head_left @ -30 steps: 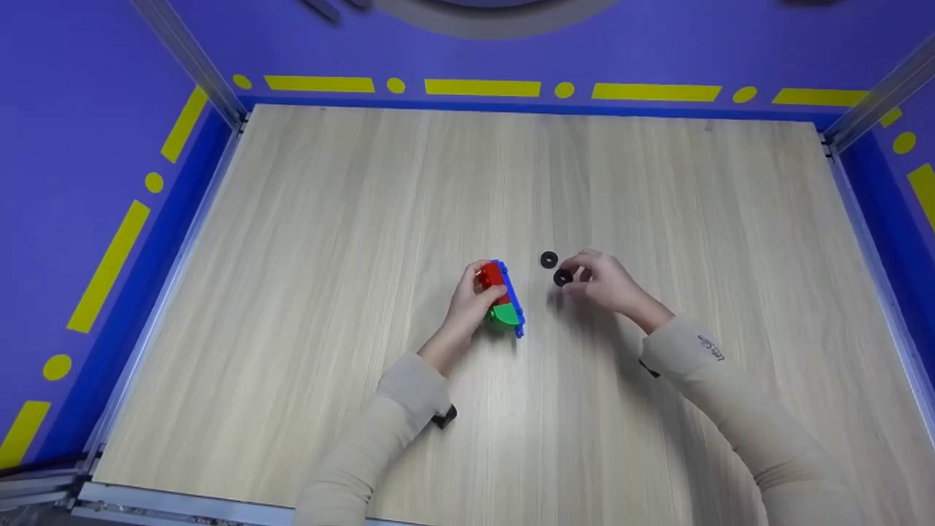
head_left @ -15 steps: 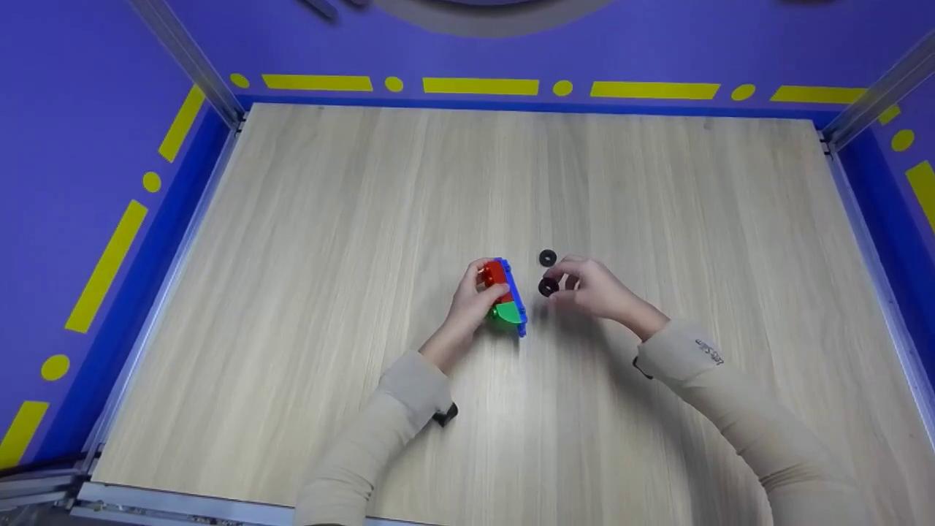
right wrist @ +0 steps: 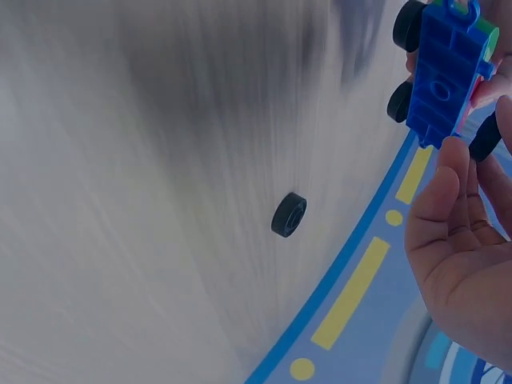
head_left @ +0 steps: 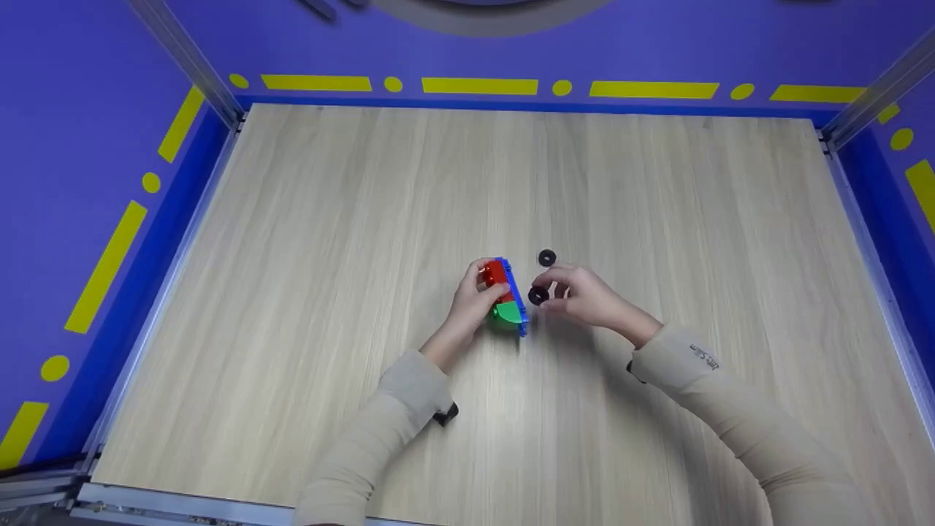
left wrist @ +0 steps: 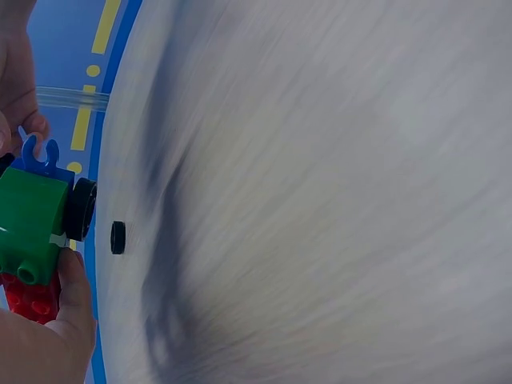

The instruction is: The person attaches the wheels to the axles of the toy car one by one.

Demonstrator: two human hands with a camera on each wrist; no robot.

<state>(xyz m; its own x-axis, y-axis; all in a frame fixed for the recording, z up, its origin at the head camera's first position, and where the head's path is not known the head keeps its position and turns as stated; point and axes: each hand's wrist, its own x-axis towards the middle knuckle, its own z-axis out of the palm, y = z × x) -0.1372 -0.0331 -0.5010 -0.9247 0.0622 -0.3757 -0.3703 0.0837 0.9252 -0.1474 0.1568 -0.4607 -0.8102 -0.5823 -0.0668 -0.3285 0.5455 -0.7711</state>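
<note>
Toy vehicle [head_left: 514,294], one: clasped in the left grip [head_left: 470,305], fingers curled round its body. Black wheel [right wrist: 486,138], one: pinched at the fingertips of the right grip [head_left: 588,298], just beside the blue base [right wrist: 448,60], contact hard to judge. Step, as judged: wheel fitting, not yet done; alignment with the vehicle's bare side called for next. Loose wheel [right wrist: 289,214], one: laid on the bench [head_left: 329,292].

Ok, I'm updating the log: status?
Left hand grips toy car; right hand pinches one wheel. Gap between them, nothing visibly blocking. Second wheel lies on table.
</note>
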